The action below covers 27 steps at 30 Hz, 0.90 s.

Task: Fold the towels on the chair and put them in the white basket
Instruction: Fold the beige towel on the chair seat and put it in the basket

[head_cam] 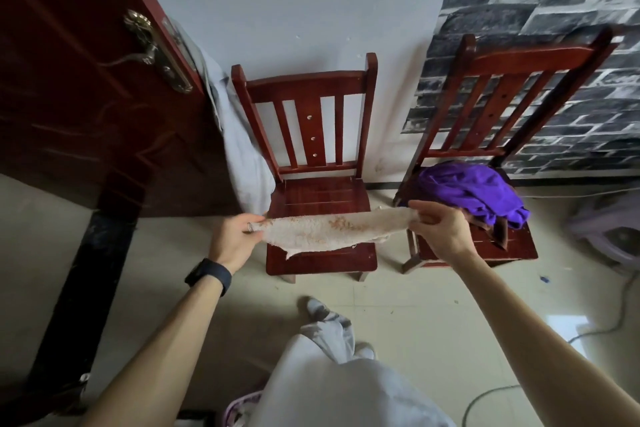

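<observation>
Beige towel (329, 230), drawn out into a long narrow strip, was held taut and roughly level between both hands, above the front part of the left chair (318, 194) seat. The left hand (235, 236) pinched one end between thumb and curled fingers, its back turned to the camera, the forearm extended forward with a dark wristband (207, 276) at the wrist. The right hand (440, 229) pinched the opposite end, thumb uppermost and fingers curled beneath; its forearm reached in from the lower right. Both arms were nearly straight and spread well apart. The towel's lower edge sagged toward the seat; whether it touched the wood could not be told. On the right chair (519, 59), just beside the first, lay a crumpled purple towel (474, 191) over a brown cloth (500, 230), close behind the right hand. A grey cloth (242, 156) hung between the left chair and a dark red door (86, 97).
</observation>
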Motion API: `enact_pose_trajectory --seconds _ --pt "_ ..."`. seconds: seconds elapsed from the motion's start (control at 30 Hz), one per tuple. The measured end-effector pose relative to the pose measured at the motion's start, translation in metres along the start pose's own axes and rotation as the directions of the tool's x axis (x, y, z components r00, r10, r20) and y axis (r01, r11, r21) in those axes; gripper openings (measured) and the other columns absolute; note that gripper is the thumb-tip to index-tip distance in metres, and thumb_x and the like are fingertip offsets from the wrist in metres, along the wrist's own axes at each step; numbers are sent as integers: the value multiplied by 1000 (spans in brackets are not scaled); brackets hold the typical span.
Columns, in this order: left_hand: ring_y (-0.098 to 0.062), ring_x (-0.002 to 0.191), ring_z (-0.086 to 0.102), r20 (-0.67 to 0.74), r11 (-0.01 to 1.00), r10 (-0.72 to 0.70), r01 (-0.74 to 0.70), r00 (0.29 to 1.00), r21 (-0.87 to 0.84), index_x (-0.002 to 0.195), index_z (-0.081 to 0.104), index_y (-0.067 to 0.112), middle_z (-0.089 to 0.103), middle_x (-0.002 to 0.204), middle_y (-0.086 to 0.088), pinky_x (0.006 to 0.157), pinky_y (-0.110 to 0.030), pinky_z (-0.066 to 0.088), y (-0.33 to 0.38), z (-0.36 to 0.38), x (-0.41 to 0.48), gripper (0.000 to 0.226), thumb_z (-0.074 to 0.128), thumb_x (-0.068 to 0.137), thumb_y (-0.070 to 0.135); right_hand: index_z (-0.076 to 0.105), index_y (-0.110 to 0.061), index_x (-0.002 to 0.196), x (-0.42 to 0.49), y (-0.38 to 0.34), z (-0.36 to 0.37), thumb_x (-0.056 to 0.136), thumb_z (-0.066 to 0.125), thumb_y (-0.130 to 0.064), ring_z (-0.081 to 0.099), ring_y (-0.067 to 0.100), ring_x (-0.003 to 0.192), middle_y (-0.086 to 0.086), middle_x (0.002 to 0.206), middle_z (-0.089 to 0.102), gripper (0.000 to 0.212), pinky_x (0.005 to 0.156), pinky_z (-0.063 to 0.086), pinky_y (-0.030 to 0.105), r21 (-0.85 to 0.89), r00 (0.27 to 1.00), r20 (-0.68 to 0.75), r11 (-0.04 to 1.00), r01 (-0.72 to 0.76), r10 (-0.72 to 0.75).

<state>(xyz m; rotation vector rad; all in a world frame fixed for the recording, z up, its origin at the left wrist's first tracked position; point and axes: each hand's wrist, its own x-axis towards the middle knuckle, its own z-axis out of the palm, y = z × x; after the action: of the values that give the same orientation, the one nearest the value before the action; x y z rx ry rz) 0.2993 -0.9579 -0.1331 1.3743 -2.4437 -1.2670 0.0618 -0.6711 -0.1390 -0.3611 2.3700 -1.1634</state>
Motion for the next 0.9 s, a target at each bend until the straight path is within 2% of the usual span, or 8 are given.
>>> enact_pose_trajectory --seconds 0.03,0.1,0.2,0.37,0.53,0.67,0.8,0.9 --pt "-14 88 67 -45 998 9 -6 999 70 109 74 16 75 100 0 71 -21 46 -7 2 -2 25 74 84 12 74 -24 116 -3 5 4 84 72 -9 67 2 78 -4 93 73 35 76 54 16 -69 1000 -12 998 1 -2" --pt "-18 88 69 -94 981 19 0 995 194 105 75 22 76 98 0 72 -25 50 -23 7 -8 19 73 86 23 75 -24 114 -10 18 14 89 66 -12 68 11 77 1 94 75 28 72 48 18 -149 1000 5 989 1 0" --pt "-29 92 69 -82 948 11 15 997 317 107 73 26 75 100 -4 73 -36 55 -48 15 -22 19 68 89 29 77 -13 110 -22 44 28 90 67 -8 67 27 97 9 104 75 23 74 33 15 -245 999 3 968 51 -52" --pt "-34 73 66 -45 863 94 -59 994 502 104 73 26 71 84 -12 60 -36 54 -89 18 -35 18 65 91 36 78 -5 94 -38 74 48 83 75 1 69 33 80 14 89 74 13 68 30 15 -379 985 -43 915 137 -166" --pt "-32 71 64 -3 839 91 -76 996 539 98 73 20 71 81 -10 56 -33 50 -95 22 -8 18 64 92 35 77 -5 94 -12 78 73 84 74 0 67 29 70 11 87 71 12 67 31 12 -379 990 -42 919 106 -131" --pt "-27 76 64 44 862 9 -30 999 506 91 69 22 72 85 -2 56 -30 47 -102 34 46 22 61 92 42 77 -8 102 40 75 101 90 68 -7 66 33 83 15 92 71 15 77 38 22 -343 1000 -3 939 -28 28" --pt "-25 74 63 106 867 -143 73 984 493 89 63 30 71 85 1 57 -30 51 -113 55 114 21 55 93 49 73 -22 111 103 76 137 96 57 -23 65 35 95 10 98 74 22 73 40 30 -416 970 58 889 -191 236" --pt "-28 85 65 100 896 -269 211 958 389 93 67 27 72 90 0 63 -29 49 -120 72 166 19 59 90 45 70 -23 113 148 73 162 96 54 -25 60 31 88 9 101 73 24 71 38 30 -394 942 65 876 -279 329"
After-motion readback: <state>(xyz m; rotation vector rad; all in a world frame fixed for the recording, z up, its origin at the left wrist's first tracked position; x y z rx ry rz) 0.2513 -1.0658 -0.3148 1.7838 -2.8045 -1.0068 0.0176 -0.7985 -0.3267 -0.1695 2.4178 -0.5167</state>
